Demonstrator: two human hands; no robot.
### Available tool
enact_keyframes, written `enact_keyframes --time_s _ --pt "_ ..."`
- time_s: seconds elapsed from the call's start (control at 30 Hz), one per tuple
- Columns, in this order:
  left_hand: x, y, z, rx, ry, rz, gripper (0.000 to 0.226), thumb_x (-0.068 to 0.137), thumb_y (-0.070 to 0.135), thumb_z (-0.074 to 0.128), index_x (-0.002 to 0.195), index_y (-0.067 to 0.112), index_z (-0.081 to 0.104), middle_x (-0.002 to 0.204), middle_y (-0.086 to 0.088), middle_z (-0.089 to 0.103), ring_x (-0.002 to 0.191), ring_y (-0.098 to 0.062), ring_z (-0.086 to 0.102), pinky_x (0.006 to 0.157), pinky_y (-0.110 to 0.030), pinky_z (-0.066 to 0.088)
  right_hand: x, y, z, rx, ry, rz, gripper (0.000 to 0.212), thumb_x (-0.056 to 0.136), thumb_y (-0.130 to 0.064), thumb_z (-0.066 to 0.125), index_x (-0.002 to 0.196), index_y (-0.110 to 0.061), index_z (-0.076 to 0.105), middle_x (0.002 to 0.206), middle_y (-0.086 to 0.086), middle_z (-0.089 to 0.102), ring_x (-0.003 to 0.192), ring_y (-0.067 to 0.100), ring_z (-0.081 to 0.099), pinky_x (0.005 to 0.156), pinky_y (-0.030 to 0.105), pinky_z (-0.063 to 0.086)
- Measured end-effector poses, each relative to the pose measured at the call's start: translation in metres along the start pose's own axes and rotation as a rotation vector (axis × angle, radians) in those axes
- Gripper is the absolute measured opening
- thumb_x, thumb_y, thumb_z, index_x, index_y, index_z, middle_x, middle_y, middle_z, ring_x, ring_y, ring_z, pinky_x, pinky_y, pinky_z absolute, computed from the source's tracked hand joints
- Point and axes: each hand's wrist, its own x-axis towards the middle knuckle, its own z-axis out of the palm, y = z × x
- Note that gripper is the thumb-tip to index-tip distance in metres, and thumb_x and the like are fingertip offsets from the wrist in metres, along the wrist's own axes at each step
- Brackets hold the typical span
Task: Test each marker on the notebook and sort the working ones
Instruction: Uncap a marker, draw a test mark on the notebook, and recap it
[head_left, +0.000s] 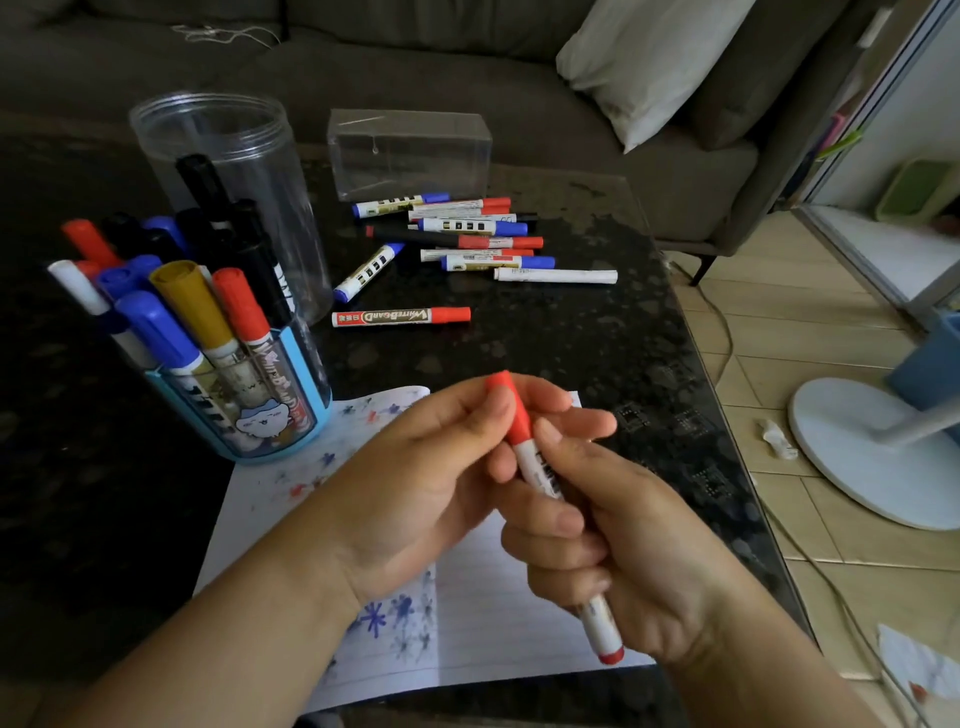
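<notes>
Red marker (540, 473) gripped between fingers (550, 519) of both hands.

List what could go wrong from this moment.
1. The left hand pinches the red cap while the right hand grips the marker; a sudden pull could smear ink on fingers.
2. The crowded blue holder stands beside the left hand; a jerked hand might tip it.

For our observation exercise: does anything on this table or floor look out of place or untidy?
Yes. A dozen or so markers lie loose on the dark table rather than in the blue holder, and a crumpled white scrap sits on the floor by the fan base.
</notes>
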Motion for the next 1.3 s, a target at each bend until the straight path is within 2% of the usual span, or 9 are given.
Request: enact_keyframes --time_s 0.07,0.2,0.27,0.37,0.5,0.63,0.77,1.1,1.3 --pt "0.0 0.002 -0.006 0.182 0.074 0.027 0.024 0.082 0.036 0.052 0.094 0.024 0.069 0.113 -0.002 0.069 0.109 -0.015 0.063 0.088 -0.03 0.051 -0.002 -0.003 0.0 -0.183 0.102 -0.006 0.034 0.095 -0.038 0.044 0.081 -0.011 0.06 0.055 -0.002 0.036 0.042 0.004 0.026 0.037 0.014 0.022" --pt "-0.001 0.0 -0.026 1.171 0.146 0.173 0.021 0.088 0.051 0.047 0.106 0.046 0.056 0.115 0.029 0.055 0.113 0.011 0.047 0.093 -0.011 0.037 -0.003 -0.004 -0.013 -1.037 0.339 0.0 0.025 0.097 -0.034 0.042 0.085 -0.022 0.06 0.059 -0.009 0.05 0.047 0.003 0.043 0.047 0.015 0.035" --pt "0.001 -0.008 -0.031 1.521 0.023 0.229 0.028 0.091 0.049 0.036 0.107 0.036 0.055 0.103 0.023 0.051 0.103 0.004 0.045 0.087 -0.015 0.038 -0.002 0.0 -0.02 -1.365 0.373 -0.041 0.02 0.096 -0.036 0.044 0.086 -0.027 0.058 0.069 -0.011 0.059 0.06 0.001 0.054 0.056 0.017 0.044" --pt "0.003 -0.017 -0.03 1.751 -0.074 0.166 0.04 0.09 0.049 0.021 0.098 0.024 0.05 0.093 0.01 0.05 0.087 -0.006 0.046 0.077 -0.031 0.044 -0.002 0.009 -0.026 -1.724 0.351 -0.112 0.023 0.098 -0.038 0.04 0.1 -0.02 0.056 0.087 -0.006 0.062 0.074 0.012 0.056 0.07 0.032 0.048" --pt "-0.001 -0.008 -0.029 1.628 -0.141 0.016 0.026 0.091 0.049 0.027 0.088 0.029 0.043 0.083 0.013 0.048 0.08 -0.002 0.047 0.07 -0.021 0.039 -0.005 0.01 -0.029 -1.841 0.251 -0.281 0.037 0.092 -0.046 0.031 0.105 -0.023 0.056 0.076 -0.011 0.053 0.06 0.009 0.044 0.055 0.028 0.04" --pt "-0.007 -0.004 -0.026 1.609 -0.205 -0.048 0.02 0.092 0.046 0.033 0.084 0.031 0.044 0.076 0.015 0.046 0.077 0.001 0.046 0.063 -0.017 0.034 -0.011 0.014 -0.03 -1.92 0.194 -0.347 0.046 0.089 -0.049 0.025 0.098 -0.022 0.06 0.076 -0.005 0.064 0.057 0.017 0.057 0.047 0.029 0.045" --pt "-0.008 -0.001 -0.023 1.58 -0.23 -0.056 0.02 0.094 0.04 0.04 0.074 0.036 0.04 0.071 0.016 0.046 0.075 0.002 0.047 0.06 -0.016 0.033 -0.013 0.018 -0.028 -2.02 0.227 -0.487 0.038 0.091 -0.041 0.034 0.091 -0.018 0.065 0.06 -0.004 0.06 0.042 0.018 0.053 0.034 0.029 0.041" --pt "-0.015 0.004 -0.03 1.404 -0.171 -0.003 0.035 0.086 0.053 0.039 0.074 0.025 0.055 0.06 0.009 0.052 0.053 -0.008 0.048 0.049 -0.024 0.038 -0.013 0.019 -0.023 -2.065 0.223 -0.651 0.035 0.092 -0.035 0.04 0.087 -0.012 0.067 0.062 -0.001 0.061 0.042 0.021 0.054 0.032 0.03 0.041" --pt "-0.02 0.006 -0.026 1.266 -0.222 0.067 0.031 0.086 0.054 0.04 0.066 0.032 0.05 0.05 0.014 0.046 0.044 -0.004 0.043 0.045 -0.013 0.029 -0.022 0.015 -0.02 -2.037 0.188 -0.682 0.036 0.097 -0.036 0.041 0.099 -0.01 0.067 0.071 0.0 0.064 0.051 0.023 0.058 0.039 0.035 0.045"
